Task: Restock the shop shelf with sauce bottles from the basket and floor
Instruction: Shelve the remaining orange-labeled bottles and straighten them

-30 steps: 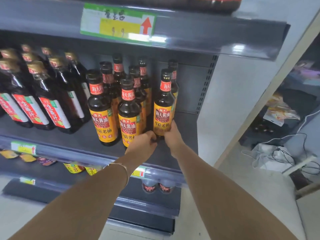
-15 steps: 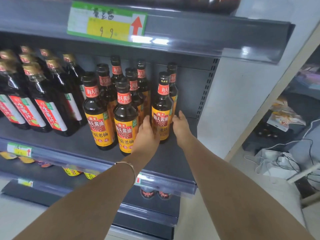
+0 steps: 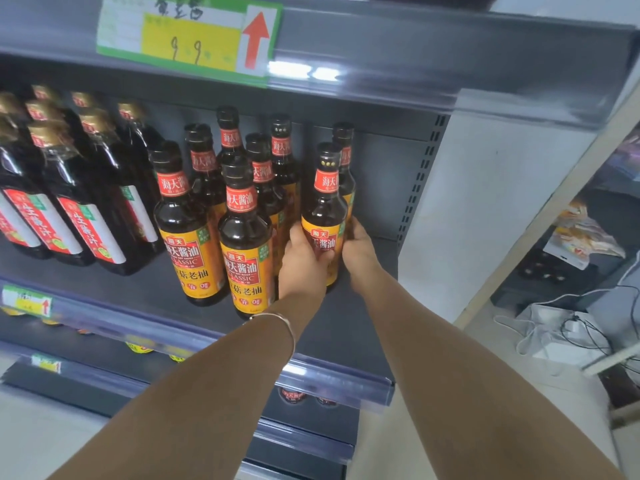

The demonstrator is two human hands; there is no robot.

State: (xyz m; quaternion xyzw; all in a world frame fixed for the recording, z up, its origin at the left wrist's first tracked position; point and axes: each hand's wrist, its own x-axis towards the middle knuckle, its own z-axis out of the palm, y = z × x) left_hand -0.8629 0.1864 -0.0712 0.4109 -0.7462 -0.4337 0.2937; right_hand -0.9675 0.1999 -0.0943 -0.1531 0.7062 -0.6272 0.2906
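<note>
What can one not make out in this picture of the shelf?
Head view only:
- Basket and floor stock: outside the frame.
- Held soy sauce bottle: lower label covered by left hand and right hand.
- Price tag: handwriting blurred, top cut by the edge.
- Lower-shelf bottles: only caps show under the shelf rail.

Grey metal shelf unit (image 3: 415, 46) spans 9 to 12 o'clock, with light glare (image 3: 301, 71) on its top rail. White side panel (image 3: 485, 209) at 2. Pale floor (image 3: 512, 403) at 4, loose cables (image 3: 585, 336) on it.
</note>
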